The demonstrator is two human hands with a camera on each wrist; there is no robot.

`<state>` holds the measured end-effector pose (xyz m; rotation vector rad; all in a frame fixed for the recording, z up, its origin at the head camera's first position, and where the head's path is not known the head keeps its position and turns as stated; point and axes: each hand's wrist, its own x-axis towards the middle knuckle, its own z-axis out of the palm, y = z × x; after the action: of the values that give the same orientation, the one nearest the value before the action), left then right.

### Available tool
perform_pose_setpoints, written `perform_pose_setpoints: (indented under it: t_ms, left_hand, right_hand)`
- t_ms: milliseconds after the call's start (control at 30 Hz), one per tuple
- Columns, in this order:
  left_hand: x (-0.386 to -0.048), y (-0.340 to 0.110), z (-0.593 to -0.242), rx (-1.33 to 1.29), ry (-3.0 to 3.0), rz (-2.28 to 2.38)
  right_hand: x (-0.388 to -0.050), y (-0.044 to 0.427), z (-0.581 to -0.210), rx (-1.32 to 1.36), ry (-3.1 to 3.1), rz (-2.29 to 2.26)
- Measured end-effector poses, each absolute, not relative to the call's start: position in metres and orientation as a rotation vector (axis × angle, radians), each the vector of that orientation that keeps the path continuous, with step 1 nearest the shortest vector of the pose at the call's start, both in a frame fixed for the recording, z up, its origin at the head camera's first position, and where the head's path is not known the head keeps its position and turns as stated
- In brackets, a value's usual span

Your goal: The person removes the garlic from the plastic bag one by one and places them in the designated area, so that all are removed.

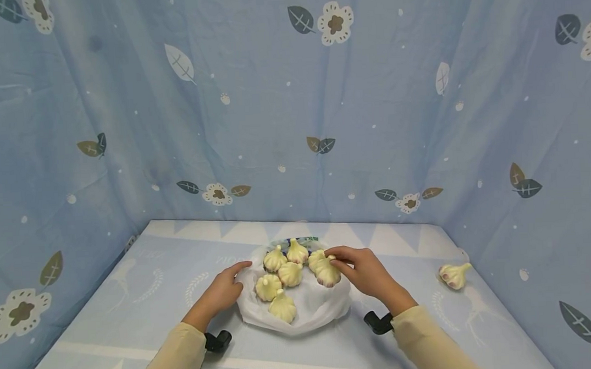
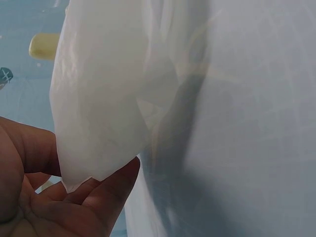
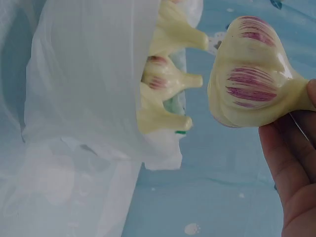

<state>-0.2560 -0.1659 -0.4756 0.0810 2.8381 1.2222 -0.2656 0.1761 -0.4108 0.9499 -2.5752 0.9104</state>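
A white plastic bag (image 1: pixel 308 316) lies spread on the table with several garlic bulbs (image 1: pixel 290 274) in it. At its left side my left hand (image 1: pixel 222 291) pinches the bag's rim between thumb and fingers; the left wrist view shows the film (image 2: pixel 103 123) caught there. My right hand (image 1: pixel 367 270) holds one garlic bulb (image 1: pixel 327 274) by its stem over the bag's right part. Purple streaks mark that held bulb (image 3: pixel 252 81) in the right wrist view, where it hangs apart from the bag.
Another garlic bulb (image 1: pixel 454 276) lies by itself near the table's right edge. Pale blue patterned cloth covers the table (image 1: pixel 147 301). A blue flowered curtain (image 1: pixel 272 114) stands behind and along both sides.
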Motion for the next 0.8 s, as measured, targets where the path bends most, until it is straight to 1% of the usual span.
perform_pose_setpoints:
  t_ms: [333, 800]
  left_hand:
    - [-0.257, -0.164, -0.474, 0.062, 2.826, 1.221]
    - [-0.256, -0.165, -0.474, 0.061, 2.817, 1.228]
  right_hand:
    - [-0.268, 0.198, -0.404, 0.856, -2.557, 0.901]
    - [-0.271, 0.240, -0.403, 0.717, -2.556, 0.833]
